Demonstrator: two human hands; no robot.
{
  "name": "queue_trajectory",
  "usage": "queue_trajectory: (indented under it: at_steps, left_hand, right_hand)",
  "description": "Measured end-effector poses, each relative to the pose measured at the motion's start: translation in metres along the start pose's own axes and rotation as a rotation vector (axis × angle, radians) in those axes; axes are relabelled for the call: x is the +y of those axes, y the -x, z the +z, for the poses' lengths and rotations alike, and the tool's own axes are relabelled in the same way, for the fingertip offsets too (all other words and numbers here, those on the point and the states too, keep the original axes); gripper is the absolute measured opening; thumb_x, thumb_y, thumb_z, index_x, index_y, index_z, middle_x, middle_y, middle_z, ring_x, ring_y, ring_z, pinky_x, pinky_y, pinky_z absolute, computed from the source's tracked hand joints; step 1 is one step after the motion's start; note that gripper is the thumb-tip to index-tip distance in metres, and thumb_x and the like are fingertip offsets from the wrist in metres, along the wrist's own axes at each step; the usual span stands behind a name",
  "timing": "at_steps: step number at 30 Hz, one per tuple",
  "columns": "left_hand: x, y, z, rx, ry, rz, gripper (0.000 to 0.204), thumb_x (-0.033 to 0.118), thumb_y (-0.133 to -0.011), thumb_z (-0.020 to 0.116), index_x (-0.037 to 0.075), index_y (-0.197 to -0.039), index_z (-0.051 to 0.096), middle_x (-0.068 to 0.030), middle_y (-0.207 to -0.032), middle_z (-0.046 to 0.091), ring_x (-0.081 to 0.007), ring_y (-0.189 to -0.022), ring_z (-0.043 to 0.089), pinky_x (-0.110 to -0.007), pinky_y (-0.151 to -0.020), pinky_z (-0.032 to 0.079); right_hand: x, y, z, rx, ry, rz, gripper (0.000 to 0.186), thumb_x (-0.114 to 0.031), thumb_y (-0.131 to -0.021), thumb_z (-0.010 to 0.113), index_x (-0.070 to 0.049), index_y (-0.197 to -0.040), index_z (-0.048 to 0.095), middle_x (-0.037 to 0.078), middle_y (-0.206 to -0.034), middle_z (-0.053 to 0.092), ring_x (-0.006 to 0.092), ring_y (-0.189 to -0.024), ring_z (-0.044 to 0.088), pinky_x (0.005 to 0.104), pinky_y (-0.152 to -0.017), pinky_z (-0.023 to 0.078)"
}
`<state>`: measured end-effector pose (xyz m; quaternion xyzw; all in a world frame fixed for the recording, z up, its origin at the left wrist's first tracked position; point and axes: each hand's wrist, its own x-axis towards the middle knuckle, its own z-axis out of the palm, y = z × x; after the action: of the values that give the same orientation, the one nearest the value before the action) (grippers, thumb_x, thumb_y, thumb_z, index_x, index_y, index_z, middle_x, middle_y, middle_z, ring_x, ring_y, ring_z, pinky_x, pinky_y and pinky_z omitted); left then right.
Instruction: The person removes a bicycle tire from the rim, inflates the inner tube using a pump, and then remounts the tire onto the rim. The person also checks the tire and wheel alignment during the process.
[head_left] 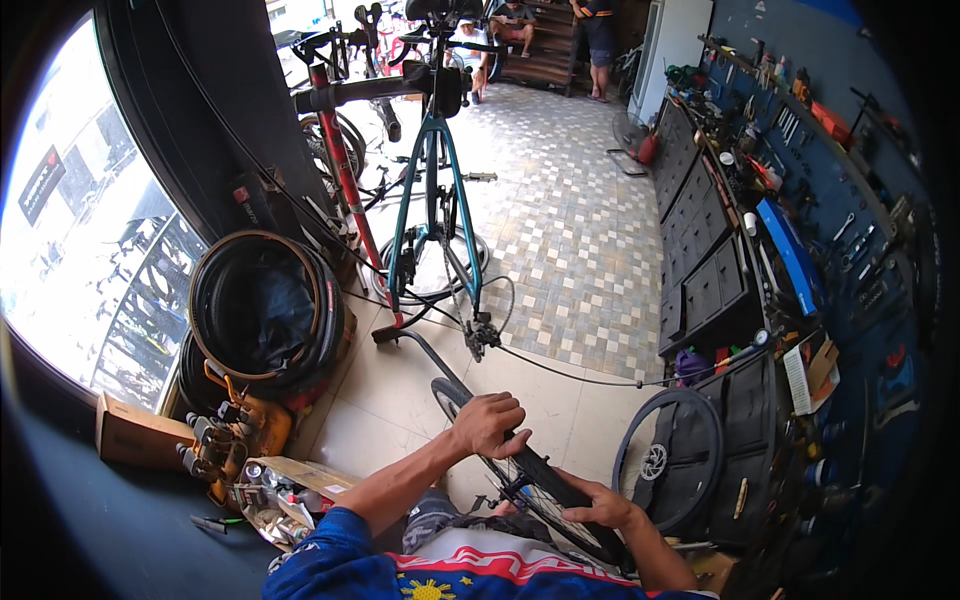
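In the head view, a black-tyred bicycle wheel [540,480] stands on a slant in front of my body. My left hand [485,425] is closed over the upper part of its tyre, knuckles up. Lower down and to the right, my right hand [597,503] grips the same tyre from the side, thumb along it. The spokes and hub show partly below my left hand; my forearms hide some of the rim. A teal bicycle frame [408,205] hangs on a red repair stand [345,170] just ahead, its rear derailleur dangling near a black hose.
Stacked tyres [215,290], a yellow compressor [255,420] and cardboard boxes [140,430] crowd my left. A drawer cabinet [695,260], wall tools [785,125] and a spare wheel [705,440] line my right. Tiled floor [570,250] leads to people [600,40] at the back.
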<state>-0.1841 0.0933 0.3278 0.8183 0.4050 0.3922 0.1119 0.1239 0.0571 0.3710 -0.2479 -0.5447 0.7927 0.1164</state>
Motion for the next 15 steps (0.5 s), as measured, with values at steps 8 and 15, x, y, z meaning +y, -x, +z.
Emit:
queue_trajectory:
  at_steps: [8,15]
  left_hand:
    - [-0.052,0.037,-0.079,0.338,-0.089,-0.172,0.024,0.021,-0.088,0.079,0.005,-0.093,0.062,-0.0126,-0.094,0.060,-0.0341,-0.091,0.055,-0.046,-0.081,0.047]
    - [-0.044,0.086,-0.125,0.109,0.447,-0.441,0.027,0.026,-0.095,0.075,0.001,-0.102,0.068,-0.0157,-0.097,0.066,-0.0357,-0.096,0.065,-0.043,-0.086,0.052]
  right_hand:
    - [-0.016,-0.088,0.071,0.208,-0.027,-0.001,0.084,-0.009,-0.093,0.066,-0.001,-0.166,0.025,0.009,-0.109,0.062,0.0143,-0.080,0.062,0.0300,-0.074,0.054]
    - [-0.062,-0.141,0.109,0.349,-0.121,-0.118,0.087,-0.013,-0.090,0.066,-0.002,-0.166,0.025,0.013,-0.118,0.059,0.0187,-0.085,0.065,0.0328,-0.075,0.057]
